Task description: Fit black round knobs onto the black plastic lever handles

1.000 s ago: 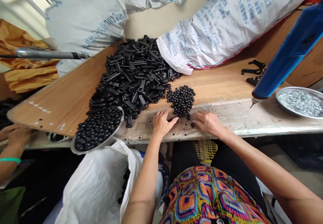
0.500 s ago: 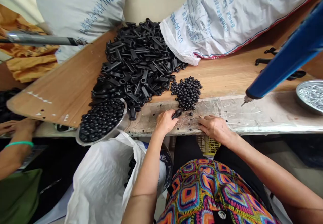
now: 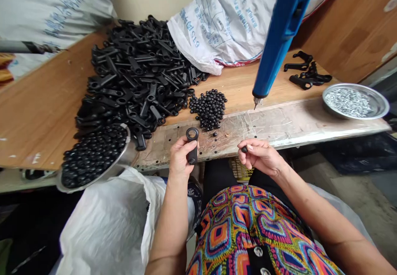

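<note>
Black bead [image 3: 244,149] — partly covered by right hand [image 3: 263,156]; blue driver [image 3: 278,39] — top cut off.

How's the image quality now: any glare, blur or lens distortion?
Head view: glare whitens the taped bench strip toward the right; head view: wide-angle stretching near the edges; head view: dim beneath the strip; head view: black lever in left hand, bead in right hand, fairly clear.

Black lever [image 3: 193,156]: elongated, wide open ring at one end, narrower rounded end at the other. Ring end points forward, shank pinched in left hand [image 3: 180,157]. Black ball [image 3: 244,149]: small, round, loose, pinched in right hand [image 3: 261,154], partly covered. Ball sits right of lever, well apart.
</note>
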`<state>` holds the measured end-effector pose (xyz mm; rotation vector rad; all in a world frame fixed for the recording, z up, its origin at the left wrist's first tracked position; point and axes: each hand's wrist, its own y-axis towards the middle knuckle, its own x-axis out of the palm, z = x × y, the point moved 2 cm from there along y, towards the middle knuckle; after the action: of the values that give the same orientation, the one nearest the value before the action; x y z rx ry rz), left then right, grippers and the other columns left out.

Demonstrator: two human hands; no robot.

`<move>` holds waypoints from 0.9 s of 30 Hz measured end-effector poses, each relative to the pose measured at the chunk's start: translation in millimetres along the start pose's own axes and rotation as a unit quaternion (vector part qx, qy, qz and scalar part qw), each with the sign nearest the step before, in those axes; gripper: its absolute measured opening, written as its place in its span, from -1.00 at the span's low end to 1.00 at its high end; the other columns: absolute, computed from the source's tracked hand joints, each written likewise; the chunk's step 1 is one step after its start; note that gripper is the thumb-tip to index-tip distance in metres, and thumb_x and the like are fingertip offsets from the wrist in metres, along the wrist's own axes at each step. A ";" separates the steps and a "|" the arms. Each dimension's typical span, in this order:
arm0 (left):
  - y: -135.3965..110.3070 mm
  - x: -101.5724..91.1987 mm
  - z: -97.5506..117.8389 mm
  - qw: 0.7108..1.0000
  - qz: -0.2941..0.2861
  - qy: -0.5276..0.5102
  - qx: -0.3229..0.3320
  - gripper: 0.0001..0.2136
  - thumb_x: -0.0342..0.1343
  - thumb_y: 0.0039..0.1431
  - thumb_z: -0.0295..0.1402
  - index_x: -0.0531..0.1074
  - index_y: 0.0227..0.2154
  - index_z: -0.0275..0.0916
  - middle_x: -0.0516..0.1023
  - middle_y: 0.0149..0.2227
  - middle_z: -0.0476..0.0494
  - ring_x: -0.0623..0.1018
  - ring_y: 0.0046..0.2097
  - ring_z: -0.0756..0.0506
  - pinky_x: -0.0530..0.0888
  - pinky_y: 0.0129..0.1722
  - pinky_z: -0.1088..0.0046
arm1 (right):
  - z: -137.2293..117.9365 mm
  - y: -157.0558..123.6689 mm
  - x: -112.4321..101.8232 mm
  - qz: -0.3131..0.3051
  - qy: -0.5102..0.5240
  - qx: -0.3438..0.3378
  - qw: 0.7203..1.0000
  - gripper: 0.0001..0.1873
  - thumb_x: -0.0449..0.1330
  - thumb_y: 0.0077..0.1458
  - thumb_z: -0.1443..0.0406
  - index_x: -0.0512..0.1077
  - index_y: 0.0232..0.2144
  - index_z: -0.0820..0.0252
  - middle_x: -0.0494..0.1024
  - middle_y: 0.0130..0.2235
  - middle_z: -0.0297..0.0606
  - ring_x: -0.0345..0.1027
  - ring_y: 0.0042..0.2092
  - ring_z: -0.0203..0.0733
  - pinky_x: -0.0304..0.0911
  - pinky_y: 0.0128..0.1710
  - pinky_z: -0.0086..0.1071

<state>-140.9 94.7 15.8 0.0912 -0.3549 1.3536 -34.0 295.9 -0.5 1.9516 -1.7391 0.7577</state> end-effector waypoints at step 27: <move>-72.5 44.4 -82.1 0.923 -0.265 -0.143 -0.239 -0.72 0.07 -0.20 -0.44 0.27 -0.31 -0.25 0.42 -0.40 -0.06 0.47 -0.49 -0.04 0.37 -0.57 0.47 | 28.3 -25.8 -5.4 0.050 -0.068 -0.025 0.996 -0.88 0.23 -0.03 0.34 0.48 -0.37 0.27 0.47 -0.51 -0.30 0.32 -0.53 -0.38 0.23 -0.56 -0.53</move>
<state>-47.2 142.3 -38.1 -0.0248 -0.8364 0.6869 -5.4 285.5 -24.3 1.9340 -1.9298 0.6197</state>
